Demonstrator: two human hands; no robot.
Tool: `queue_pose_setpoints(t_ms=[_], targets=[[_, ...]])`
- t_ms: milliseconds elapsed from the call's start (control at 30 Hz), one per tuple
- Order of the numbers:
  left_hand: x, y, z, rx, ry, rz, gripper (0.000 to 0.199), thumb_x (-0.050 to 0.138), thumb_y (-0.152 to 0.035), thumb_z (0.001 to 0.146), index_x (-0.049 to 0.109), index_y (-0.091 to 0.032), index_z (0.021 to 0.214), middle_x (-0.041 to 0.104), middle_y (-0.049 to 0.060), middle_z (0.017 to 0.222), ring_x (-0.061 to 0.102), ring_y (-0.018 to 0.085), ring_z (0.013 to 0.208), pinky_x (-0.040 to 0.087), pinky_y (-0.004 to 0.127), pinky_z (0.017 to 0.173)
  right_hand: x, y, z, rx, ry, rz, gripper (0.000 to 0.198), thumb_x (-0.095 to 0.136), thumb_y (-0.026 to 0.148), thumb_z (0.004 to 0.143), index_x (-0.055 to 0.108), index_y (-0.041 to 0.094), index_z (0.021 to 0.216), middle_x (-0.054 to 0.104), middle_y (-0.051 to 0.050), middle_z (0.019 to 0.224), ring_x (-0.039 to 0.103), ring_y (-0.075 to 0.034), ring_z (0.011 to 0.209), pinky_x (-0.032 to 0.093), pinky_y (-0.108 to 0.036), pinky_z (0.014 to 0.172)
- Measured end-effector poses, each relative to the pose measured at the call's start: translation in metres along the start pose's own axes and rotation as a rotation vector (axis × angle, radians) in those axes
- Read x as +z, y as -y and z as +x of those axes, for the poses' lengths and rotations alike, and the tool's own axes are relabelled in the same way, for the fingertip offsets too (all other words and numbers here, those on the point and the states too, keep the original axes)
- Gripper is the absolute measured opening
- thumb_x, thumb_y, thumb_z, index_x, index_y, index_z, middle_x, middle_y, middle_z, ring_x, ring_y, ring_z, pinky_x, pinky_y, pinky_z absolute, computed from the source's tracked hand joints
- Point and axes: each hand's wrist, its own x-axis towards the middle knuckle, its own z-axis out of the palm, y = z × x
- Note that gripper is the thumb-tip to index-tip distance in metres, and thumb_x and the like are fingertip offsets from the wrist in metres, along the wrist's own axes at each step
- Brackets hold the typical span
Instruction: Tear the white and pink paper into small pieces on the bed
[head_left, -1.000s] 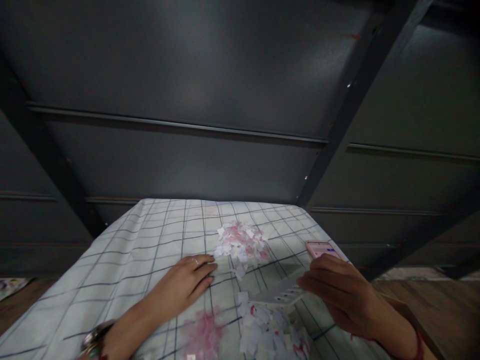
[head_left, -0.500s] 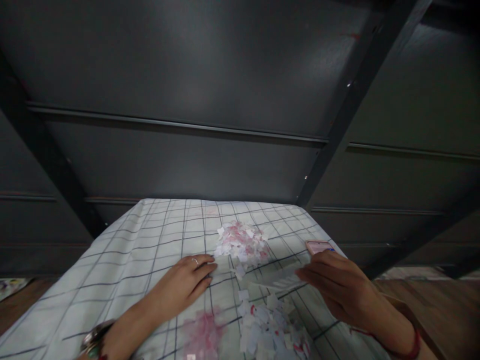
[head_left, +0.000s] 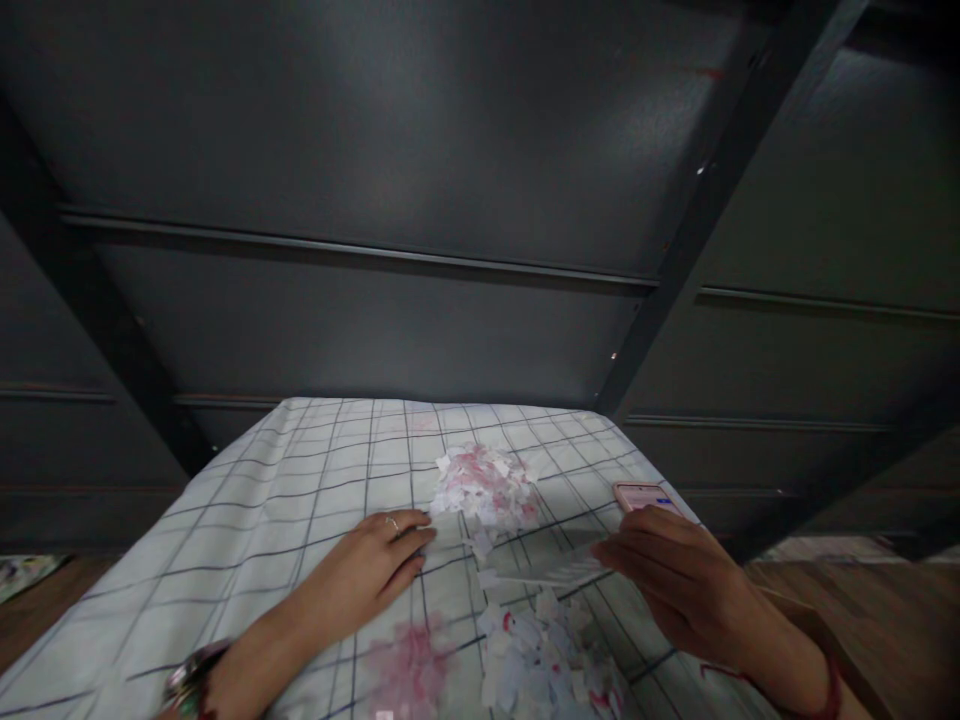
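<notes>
My left hand (head_left: 382,560) rests on the checked cloth (head_left: 322,480), fingers stretched out with a ring on one, beside the far heap of small white and pink pieces (head_left: 487,485). In my right hand (head_left: 660,570), the closed fingers pinch a thin pale ridged tool, apparently tweezers (head_left: 555,570), blurred. Its tip points left, beside a small white piece (head_left: 487,578) between the heaps. Below the tool lies a nearer heap of white pieces (head_left: 547,650) with red marks. A pink heap (head_left: 411,665) sits left of that one.
Just beyond my right hand a phone (head_left: 637,493) lies near the cloth's right edge, partly covered by the hand. A dark panelled wall (head_left: 420,330) rises directly behind the table. At the lower right stands a brown box edge (head_left: 817,625) near the wooden floor (head_left: 885,610).
The tip of the tweezers has shifted slightly left and down, toward the white piece between the heaps. My left hand stays in place.
</notes>
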Motion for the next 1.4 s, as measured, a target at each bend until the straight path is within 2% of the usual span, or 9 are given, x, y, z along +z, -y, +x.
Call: queue_pose_setpoints(t_ms=[167,333,467,567,733,967,1200,1400], targets=[[-0.001,-0.001,0.0,0.01,0.002,0.011,0.027,0.043,-0.021,0.088,0.057,-0.021,0.111,0.06,0.007,0.11,0.059,0.019,0.097,0.049,0.037,0.085,0.0,0.0,0.003,0.009,-0.04,-0.014,0.031,0.037,0.0,0.079,0.06,0.015,0.094,0.064,-0.005,0.072,0.058,-0.015,0.069,0.049,-0.029,0.062],[-0.001,-0.001,0.001,0.015,0.006,0.017,0.027,0.043,-0.02,0.087,0.058,-0.02,0.109,0.06,0.008,0.111,0.058,0.02,0.097,0.049,0.037,0.086,-0.002,0.002,0.002,-0.018,-0.014,0.034,0.029,0.036,0.001,0.08,0.06,0.014,0.091,0.062,-0.005,0.07,0.056,-0.015,0.065,0.047,-0.028,0.058],[-0.001,-0.001,0.001,-0.001,0.018,0.006,0.028,0.043,-0.02,0.087,0.058,-0.019,0.111,0.06,0.008,0.112,0.058,0.02,0.098,0.048,0.038,0.086,-0.001,0.001,-0.005,-0.009,-0.021,0.059,0.029,0.037,0.001,0.079,0.06,0.013,0.094,0.063,-0.006,0.073,0.057,-0.016,0.07,0.049,-0.03,0.064],[-0.001,-0.001,0.001,0.007,-0.004,-0.011,0.028,0.043,-0.02,0.087,0.058,-0.021,0.111,0.06,0.007,0.112,0.058,0.019,0.099,0.048,0.037,0.087,0.0,0.001,-0.004,0.023,-0.054,0.03,0.031,0.038,0.002,0.078,0.06,0.014,0.098,0.064,-0.005,0.074,0.057,-0.016,0.071,0.049,-0.029,0.064],[0.002,0.001,0.0,0.007,-0.02,-0.002,0.028,0.043,-0.021,0.087,0.058,-0.022,0.111,0.06,0.007,0.113,0.057,0.02,0.102,0.047,0.037,0.088,0.001,0.004,0.003,-0.008,-0.034,-0.002,0.032,0.036,0.002,0.078,0.061,0.017,0.092,0.064,-0.005,0.07,0.058,-0.015,0.067,0.049,-0.028,0.059],[0.002,0.002,0.0,0.011,-0.006,0.009,0.028,0.043,-0.021,0.088,0.057,-0.022,0.112,0.06,0.006,0.113,0.057,0.019,0.099,0.048,0.037,0.087,0.0,0.004,0.0,-0.008,-0.078,-0.019,0.032,0.037,0.002,0.077,0.059,0.016,0.096,0.064,-0.005,0.073,0.058,-0.016,0.07,0.05,-0.029,0.062],[0.003,0.002,-0.001,0.005,0.01,0.008,0.028,0.043,-0.021,0.088,0.056,-0.022,0.114,0.058,0.007,0.114,0.056,0.019,0.101,0.048,0.038,0.088,0.0,0.005,0.0,-0.042,-0.04,0.0,0.029,0.037,0.002,0.077,0.059,0.013,0.093,0.064,-0.006,0.071,0.057,-0.016,0.07,0.049,-0.029,0.063],[0.002,0.001,0.0,0.014,0.031,0.048,0.028,0.042,-0.021,0.089,0.056,-0.02,0.112,0.059,0.008,0.114,0.056,0.02,0.103,0.048,0.038,0.089,-0.002,0.004,-0.006,-0.032,-0.09,-0.026,0.031,0.038,0.003,0.078,0.059,0.013,0.099,0.064,-0.006,0.077,0.057,-0.016,0.075,0.049,-0.029,0.067]])
